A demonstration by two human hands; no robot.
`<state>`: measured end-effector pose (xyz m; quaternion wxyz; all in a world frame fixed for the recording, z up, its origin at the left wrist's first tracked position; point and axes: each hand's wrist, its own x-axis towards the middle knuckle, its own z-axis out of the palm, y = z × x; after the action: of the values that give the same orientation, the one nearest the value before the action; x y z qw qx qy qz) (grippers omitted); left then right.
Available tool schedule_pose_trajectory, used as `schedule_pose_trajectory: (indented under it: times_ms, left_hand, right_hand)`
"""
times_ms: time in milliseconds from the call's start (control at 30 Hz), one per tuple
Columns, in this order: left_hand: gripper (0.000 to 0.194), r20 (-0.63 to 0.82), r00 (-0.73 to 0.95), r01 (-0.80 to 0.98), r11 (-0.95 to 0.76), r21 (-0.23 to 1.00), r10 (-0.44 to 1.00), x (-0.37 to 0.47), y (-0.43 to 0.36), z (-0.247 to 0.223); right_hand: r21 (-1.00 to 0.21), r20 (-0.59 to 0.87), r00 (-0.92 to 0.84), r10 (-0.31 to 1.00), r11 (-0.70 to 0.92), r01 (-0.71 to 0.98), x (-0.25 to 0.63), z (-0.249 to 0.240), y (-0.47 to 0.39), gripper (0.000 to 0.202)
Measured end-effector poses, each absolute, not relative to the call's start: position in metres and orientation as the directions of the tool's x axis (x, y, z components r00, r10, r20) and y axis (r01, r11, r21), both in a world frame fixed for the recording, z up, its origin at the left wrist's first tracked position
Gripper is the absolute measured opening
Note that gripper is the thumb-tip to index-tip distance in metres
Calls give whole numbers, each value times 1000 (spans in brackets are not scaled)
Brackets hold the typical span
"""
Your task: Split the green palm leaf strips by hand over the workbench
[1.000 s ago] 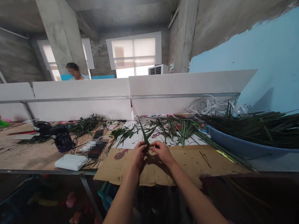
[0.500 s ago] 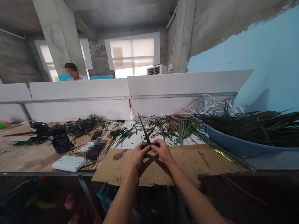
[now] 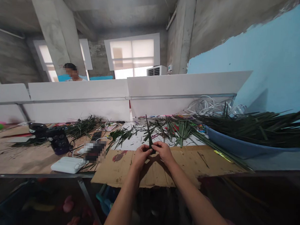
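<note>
A dark green leaf strip (image 3: 148, 132) stands up from between my two hands, its narrow tip pointing away from me. My left hand (image 3: 141, 155) pinches its lower end from the left. From the right, my right hand (image 3: 162, 151) grips the same end, the fingertips of both hands nearly touching. Both hands are over a brown cardboard sheet (image 3: 187, 163). Beyond them, cut green leaf pieces (image 3: 183, 131) lie scattered on a white surface.
At the right a blue basin (image 3: 232, 145) holds a heap of long leaves. To the left are a white power bank (image 3: 66, 164), a dark container (image 3: 57, 140) and a leaf pile (image 3: 87, 126). White panels (image 3: 78, 108) stand behind; a person (image 3: 74, 73) is beyond them.
The leaf strip has turned more upright, its tip moving to the right. My fingers have shifted slightly at its lower end.
</note>
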<state>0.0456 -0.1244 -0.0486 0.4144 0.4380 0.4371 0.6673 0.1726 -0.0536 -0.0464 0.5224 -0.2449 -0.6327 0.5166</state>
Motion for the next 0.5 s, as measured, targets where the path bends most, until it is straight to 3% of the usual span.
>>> schedule_pose_trajectory:
  times_ms: [500]
  left_hand:
    - [25,234,-223,-168,-274,947,946,49,-129,-43]
  right_hand:
    - [-904,406,-259,876,345,-251,173,-47,-53,19]
